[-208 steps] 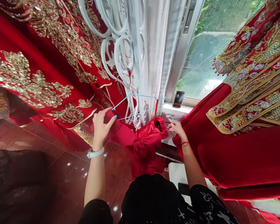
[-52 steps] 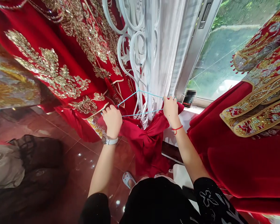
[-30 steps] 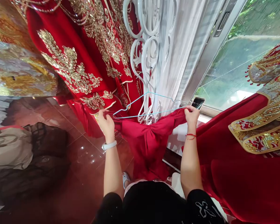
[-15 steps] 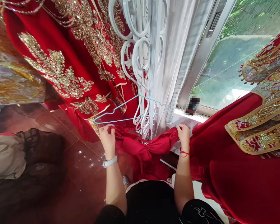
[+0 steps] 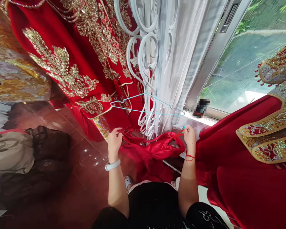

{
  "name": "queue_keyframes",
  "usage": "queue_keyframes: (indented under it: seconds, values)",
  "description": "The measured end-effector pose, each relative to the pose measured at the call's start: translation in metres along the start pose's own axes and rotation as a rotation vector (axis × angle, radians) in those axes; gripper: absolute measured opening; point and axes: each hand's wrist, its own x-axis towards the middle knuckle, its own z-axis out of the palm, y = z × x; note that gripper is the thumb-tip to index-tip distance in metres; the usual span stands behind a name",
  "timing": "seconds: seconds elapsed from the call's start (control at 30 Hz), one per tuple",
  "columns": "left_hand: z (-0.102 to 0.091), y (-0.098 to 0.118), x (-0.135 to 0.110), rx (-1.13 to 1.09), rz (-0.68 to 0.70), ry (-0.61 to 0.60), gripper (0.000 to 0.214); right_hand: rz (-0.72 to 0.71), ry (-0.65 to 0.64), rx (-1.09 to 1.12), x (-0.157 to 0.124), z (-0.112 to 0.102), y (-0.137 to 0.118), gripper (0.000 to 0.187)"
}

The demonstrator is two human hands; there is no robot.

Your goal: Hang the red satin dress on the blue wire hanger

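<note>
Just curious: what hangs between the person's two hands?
A red satin garment, held up by its thin straps; the head view shows it.

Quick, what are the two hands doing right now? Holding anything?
The left hand is closed, pinching a thin strap of the red satin garment.
The right hand is closed, pinching the garment's other strap.

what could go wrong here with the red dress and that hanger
1. The left hand and right hand pinch the red satin garment only by its thin straps; the slippery cloth could slip free onto the tiled floor.
2. The blue wire hanger hangs loose on the white scrollwork rack with neither hand on it; a tug may swing it or knock it off.
</note>
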Motion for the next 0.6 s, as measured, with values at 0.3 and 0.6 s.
queue_keyframes:
  seconds: [0.3, 0.6]
  values:
    - [-0.005, -0.013, -0.002, -0.068, -0.036, -0.104, 0.021, 0.072, -0.151, 0.772, -0.011, -0.004, -0.020, 0.091]
    - [-0.005, -0.039, -0.004, -0.035, -0.034, -0.037, 0.013, -0.047, -0.090, 0.963, -0.012, -0.026, -0.044, 0.141]
